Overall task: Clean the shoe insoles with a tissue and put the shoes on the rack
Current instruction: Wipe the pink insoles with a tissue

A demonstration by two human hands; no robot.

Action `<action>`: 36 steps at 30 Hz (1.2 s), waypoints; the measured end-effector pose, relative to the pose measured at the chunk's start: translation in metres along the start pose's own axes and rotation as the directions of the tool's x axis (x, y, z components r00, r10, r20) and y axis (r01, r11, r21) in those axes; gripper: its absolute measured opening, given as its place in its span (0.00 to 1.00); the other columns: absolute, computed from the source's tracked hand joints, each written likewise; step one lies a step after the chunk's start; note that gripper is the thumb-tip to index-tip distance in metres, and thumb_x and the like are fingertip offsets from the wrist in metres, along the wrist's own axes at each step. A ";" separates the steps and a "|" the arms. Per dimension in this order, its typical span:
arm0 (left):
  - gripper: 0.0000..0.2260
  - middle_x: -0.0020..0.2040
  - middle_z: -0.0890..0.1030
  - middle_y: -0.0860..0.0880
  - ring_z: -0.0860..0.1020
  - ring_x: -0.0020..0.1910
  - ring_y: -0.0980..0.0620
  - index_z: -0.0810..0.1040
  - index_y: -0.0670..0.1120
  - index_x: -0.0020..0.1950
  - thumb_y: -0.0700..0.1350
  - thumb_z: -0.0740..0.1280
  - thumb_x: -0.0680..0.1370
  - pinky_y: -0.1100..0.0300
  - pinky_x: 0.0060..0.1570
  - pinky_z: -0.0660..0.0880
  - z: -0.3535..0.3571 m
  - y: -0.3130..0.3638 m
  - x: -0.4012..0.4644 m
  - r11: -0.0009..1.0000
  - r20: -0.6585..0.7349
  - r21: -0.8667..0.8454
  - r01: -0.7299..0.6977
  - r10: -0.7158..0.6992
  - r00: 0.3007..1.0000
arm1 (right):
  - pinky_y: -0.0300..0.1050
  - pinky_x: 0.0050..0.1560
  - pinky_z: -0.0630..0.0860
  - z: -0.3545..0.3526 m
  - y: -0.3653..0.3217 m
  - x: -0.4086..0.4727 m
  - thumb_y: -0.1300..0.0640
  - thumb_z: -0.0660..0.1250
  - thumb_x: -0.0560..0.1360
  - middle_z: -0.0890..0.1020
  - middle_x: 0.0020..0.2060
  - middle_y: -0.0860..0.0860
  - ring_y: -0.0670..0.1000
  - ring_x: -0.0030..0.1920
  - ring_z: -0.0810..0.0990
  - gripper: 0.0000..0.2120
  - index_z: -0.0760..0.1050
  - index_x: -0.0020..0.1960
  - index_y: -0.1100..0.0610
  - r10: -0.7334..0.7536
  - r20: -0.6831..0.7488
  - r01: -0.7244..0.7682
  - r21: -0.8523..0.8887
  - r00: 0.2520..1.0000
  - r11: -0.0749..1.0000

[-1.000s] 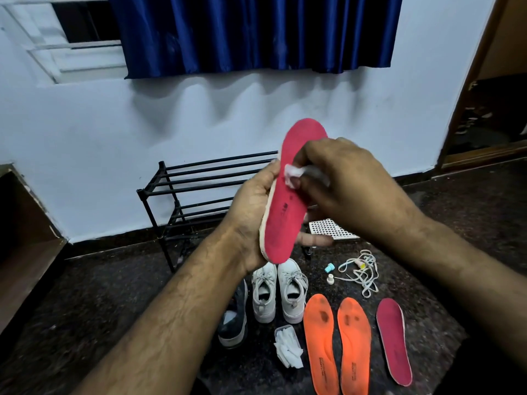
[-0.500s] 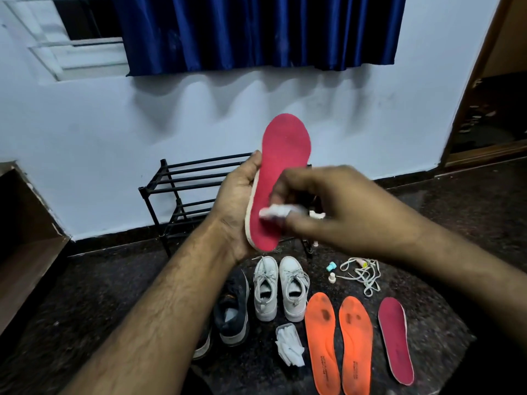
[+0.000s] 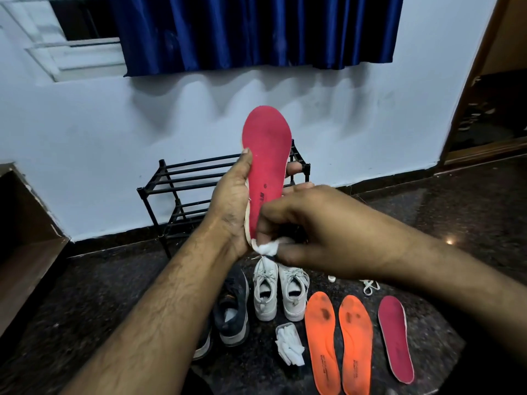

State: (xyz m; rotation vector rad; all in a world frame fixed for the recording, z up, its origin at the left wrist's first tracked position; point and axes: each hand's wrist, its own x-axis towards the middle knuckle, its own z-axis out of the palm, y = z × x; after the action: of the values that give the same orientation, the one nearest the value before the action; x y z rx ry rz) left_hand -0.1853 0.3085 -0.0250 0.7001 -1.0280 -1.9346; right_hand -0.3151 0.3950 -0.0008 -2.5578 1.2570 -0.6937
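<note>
Left hand (image 3: 232,201): grips red insole (image 3: 266,155) upright, toe end up, in front of black rack (image 3: 182,183).
Right hand (image 3: 322,232): pinches wadded tissue (image 3: 268,248) against the insole's heel end.
Floor (image 3: 85,295): white shoes (image 3: 281,295) beside dark shoes (image 3: 231,312); two orange insoles (image 3: 339,343), second red insole (image 3: 395,337), spare tissues (image 3: 289,347).

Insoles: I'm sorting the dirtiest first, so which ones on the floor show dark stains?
The two orange insoles, lying side by side, have dark smudges near their toe ends. The red insole to their right shows no such marks.
</note>
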 end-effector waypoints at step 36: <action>0.25 0.50 0.83 0.41 0.81 0.49 0.42 0.80 0.42 0.61 0.61 0.55 0.83 0.45 0.54 0.79 0.013 -0.005 -0.001 0.999 -0.057 0.009 -0.046 0.046 0.997 | 0.43 0.42 0.79 -0.029 0.027 -0.004 0.67 0.73 0.74 0.84 0.40 0.55 0.51 0.39 0.81 0.06 0.79 0.48 0.59 0.109 -0.066 -0.046 0.609 0.992 0.792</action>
State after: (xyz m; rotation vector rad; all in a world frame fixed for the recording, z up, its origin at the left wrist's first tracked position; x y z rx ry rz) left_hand -0.1969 0.3162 -0.0229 0.7259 -1.0090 -1.8613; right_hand -0.3505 0.3823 0.0128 -1.9479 0.9473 -1.0214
